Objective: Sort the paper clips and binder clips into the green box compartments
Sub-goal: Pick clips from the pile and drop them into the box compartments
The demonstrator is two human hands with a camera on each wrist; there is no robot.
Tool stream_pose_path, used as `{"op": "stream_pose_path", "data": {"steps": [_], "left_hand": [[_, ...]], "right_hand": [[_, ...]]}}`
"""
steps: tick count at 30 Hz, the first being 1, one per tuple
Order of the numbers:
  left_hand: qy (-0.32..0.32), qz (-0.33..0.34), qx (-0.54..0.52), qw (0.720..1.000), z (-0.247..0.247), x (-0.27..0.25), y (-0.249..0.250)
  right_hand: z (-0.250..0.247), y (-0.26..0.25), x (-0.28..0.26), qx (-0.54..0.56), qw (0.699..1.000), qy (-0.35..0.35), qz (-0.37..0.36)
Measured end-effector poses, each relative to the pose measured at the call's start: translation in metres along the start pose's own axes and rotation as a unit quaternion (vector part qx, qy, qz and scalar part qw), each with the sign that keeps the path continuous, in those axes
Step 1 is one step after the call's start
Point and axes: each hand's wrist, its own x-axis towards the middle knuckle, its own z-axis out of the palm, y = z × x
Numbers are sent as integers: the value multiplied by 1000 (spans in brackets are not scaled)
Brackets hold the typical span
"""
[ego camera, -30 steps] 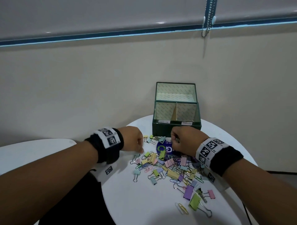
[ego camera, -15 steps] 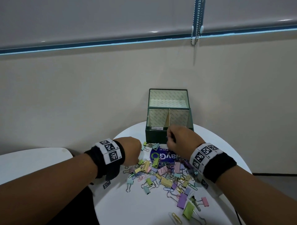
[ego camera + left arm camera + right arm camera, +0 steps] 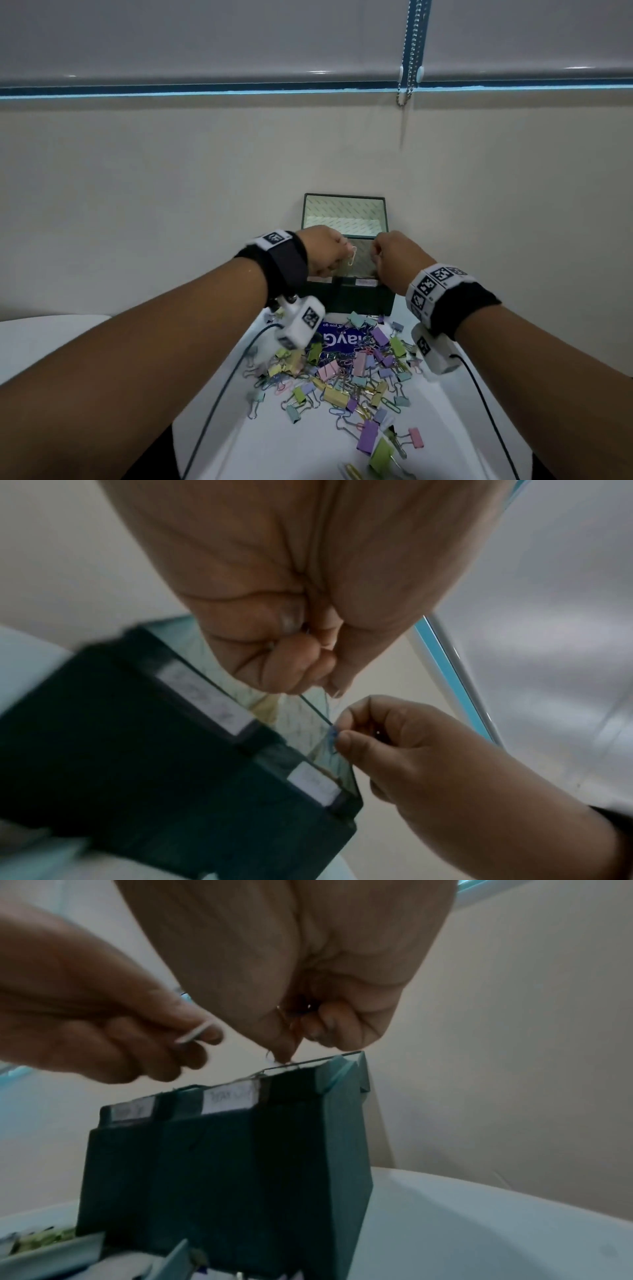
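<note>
A: What does the left hand (image 3: 322,251) carry?

B: It pinches a pale wire paper clip (image 3: 352,256) between thumb and fingertip. The clip hangs down over the near left compartment of the dark green cardboard box (image 3: 349,296), whose lid stands open at the far side, lined with pale patterned paper.

A: And the right hand (image 3: 397,260)?

B: Its fingers are curled tight over the near right compartment. From the left wrist view a small blue paper clip (image 3: 331,735) shows pinched between thumb and forefinger, right at the box's edge.

A: How are the compartments marked?

B: Two small white paper labels (image 3: 229,1098) sit on the near rim, one per side; the writing is too blurred to read. A thin divider splits the inside.

A: Where is the rest of the lot?

B: The heap of pastel binder clips and coloured paper clips (image 3: 346,380) lies on the round white table (image 3: 260,445), just near of the box: lilac, pink, yellow, mint and green bodies with wire handles, tangled with thin loops. It partly covers a blue printed card (image 3: 334,337).
</note>
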Motion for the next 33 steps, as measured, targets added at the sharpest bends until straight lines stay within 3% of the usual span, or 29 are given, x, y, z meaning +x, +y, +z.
{"op": "stream_pose_path", "data": {"steps": [3,6,10,14,15,17,19,21,24,27,33], "left_hand": [[10,-16,-108,994,15,14,16],[15,-23,-128,991,23,23,19],[7,-22,-150,988,24,23,16],[-10,7,-166,986,15,0,14],[-7,38,-114,993,12,-11,12],[5,112,97,989,7,-36,2],[-29,147,266,952,7,-59,-14],[-79,141,354,921,8,-77,-34],[-78,128,411,899,7,-95,-63],[-38,111,410,904,6,-100,-83],[-4,113,387,915,9,-99,-90]], "right_hand": [[-7,-5,0,-37,998,-51,-11],[-11,-1,-5,0,998,-55,-4],[-11,10,-10,59,998,-21,-4],[-10,17,-38,59,995,37,-71],[-9,20,-48,49,995,8,-89],[-4,24,-64,12,989,-100,-105],[5,27,-75,-35,976,-184,-110],[12,27,-78,-68,967,-221,-104],[14,22,-75,-96,966,-219,-103],[16,12,-68,-119,965,-194,-127],[32,-10,-60,-134,953,-252,-102]]}}
